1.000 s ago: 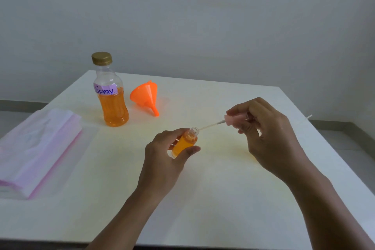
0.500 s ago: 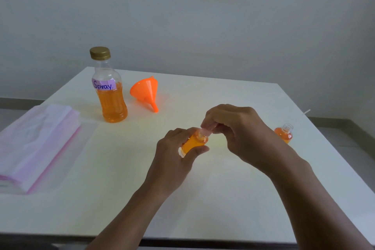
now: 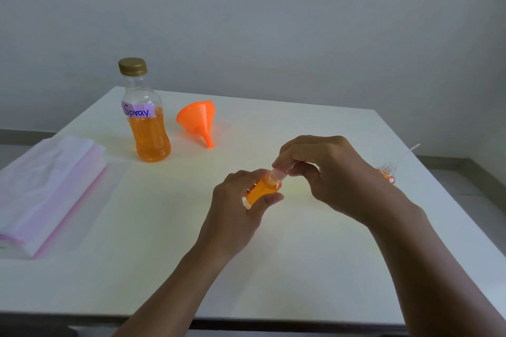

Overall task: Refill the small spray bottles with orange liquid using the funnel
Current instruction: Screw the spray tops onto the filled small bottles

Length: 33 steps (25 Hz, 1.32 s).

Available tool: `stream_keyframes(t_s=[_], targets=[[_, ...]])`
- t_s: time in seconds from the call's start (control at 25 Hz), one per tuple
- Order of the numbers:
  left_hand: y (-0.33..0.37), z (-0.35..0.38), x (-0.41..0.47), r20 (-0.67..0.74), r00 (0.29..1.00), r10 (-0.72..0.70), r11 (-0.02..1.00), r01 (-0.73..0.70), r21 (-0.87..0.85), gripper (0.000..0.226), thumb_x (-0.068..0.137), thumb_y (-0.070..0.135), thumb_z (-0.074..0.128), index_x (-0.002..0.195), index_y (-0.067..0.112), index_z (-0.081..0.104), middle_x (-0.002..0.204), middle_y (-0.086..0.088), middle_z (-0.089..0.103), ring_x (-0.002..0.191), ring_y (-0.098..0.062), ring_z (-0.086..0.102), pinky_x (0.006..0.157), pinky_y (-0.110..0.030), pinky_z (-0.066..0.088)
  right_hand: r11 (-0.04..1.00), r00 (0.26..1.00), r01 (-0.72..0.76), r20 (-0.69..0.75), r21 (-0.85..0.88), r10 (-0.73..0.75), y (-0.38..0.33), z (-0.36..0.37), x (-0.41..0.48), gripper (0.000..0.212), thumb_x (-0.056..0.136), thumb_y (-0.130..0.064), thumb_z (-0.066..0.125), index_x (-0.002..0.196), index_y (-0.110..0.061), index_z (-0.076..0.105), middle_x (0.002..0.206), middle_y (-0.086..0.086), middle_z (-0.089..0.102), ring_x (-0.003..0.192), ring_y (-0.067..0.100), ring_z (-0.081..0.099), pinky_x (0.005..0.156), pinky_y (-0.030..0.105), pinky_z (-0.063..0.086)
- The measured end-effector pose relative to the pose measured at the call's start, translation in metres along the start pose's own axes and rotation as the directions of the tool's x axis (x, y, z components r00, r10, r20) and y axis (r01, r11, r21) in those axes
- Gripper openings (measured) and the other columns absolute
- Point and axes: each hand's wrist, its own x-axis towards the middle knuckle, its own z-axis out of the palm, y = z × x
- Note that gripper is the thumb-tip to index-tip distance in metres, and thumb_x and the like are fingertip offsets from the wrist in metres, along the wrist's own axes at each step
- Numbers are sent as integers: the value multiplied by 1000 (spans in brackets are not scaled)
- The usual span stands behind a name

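Above table (image 3: 301,254): left hand (image 3: 235,216) grips tilted orange-filled spray bottle (image 3: 261,190), seemingly capped.

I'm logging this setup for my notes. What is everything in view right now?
Table: one, white, under everything.
Large bottle: one, clear, orange liquid, gold cap, back left.
Funnel: one, orange, lying beside large bottle.
Packet: one, pink-white, left edge.
Held small bottle: one, orange-filled, centre.
Spray cap: one, pink, at its neck.
Open small bottle: one, orange-filled, right side.
Tube: one, white, far right.
Left hand: grips held small bottle.
Right hand: pinches spray cap.
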Motion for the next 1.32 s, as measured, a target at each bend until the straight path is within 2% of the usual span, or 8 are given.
stream_keyframes(t_s=[0.24, 0.4, 0.48, 0.64, 0.8, 1.04, 1.24, 1.32], targets=[[-1, 4, -1, 22, 999, 26, 999, -26, 25, 30, 81, 43, 73, 109, 37, 65, 88, 31, 57, 93, 1, 56, 72, -2, 42, 973, 972, -231, 50, 26, 230, -7, 1, -2, 10, 95, -26, 70, 104, -21, 73, 88, -17, 64, 77, 2, 59, 65, 17, 47], [-1, 8, -4, 50, 998, 34, 999, -35, 5, 31, 83, 44, 71, 111, 32, 67, 90, 14, 65, 89, -6, 58, 71, -11, 47, 915, 918, -390, 34, -104, 395, -5, 4, 0, 44, 88, -63, 62, 68, -24, 55, 60, -10, 53, 56, 10, 49, 55, 22, 34], [-1, 9, -3, 42, 999, 15, 1000, -14, -22, 33, 82, 44, 71, 113, 33, 67, 91, 12, 66, 89, -6, 59, 72, -15, 49, 915, 918, -391, 32, -104, 396, -3, 5, 0, 42, 89, -61, 62, 69, -25, 57, 60, -11, 53, 55, 10, 49, 55, 19, 32], [-2, 9, -3, 47, 999, 8, 1000, -7, -27, 28, 83, 44, 71, 110, 39, 65, 92, 13, 66, 91, -6, 58, 74, -19, 49, 922, 928, -372, 50, 110, 368, -2, 4, -3, 30, 88, -44, 75, 111, -26, 72, 87, -15, 70, 77, 4, 66, 66, 18, 53], [-2, 8, -3, 66, 998, -3, 998, 7, -57, 23, 83, 43, 71, 106, 38, 67, 91, 12, 68, 89, -9, 60, 75, -23, 51, 918, 950, -312, 84, 245, 300, 2, 3, -4, 20, 91, -12, 76, 105, -25, 75, 95, -15, 75, 92, 2, 72, 86, 26, 61], [-3, 2, 0, 167, 986, 17, 997, -4, -79, 24, 86, 45, 66, 108, 36, 67, 92, 14, 67, 93, -8, 61, 79, -21, 52, 908, 956, -283, 163, 309, 243, 6, 0, -6, 33, 95, 6, 63, 100, -25, 73, 96, -13, 76, 97, 0, 72, 86, 19, 59], [0, 4, 0, 208, 978, 2, 996, 17, -92, 31, 84, 53, 60, 109, 37, 66, 95, 16, 66, 94, -11, 63, 82, -26, 55, 964, 972, -229, 79, 133, 221, 8, 4, -6, 9, 88, -32, 78, 94, -30, 73, 80, -17, 71, 81, -2, 67, 65, 16, 55], [2, 4, 0, 201, 980, -9, 997, 25, -78, 33, 81, 57, 60, 111, 43, 65, 97, 18, 65, 95, -7, 62, 79, -17, 53, 949, 953, -302, 32, 93, 300, 8, 8, -5, 28, 80, -55, 77, 86, -28, 72, 69, -16, 66, 68, 1, 63, 54, 12, 47]])
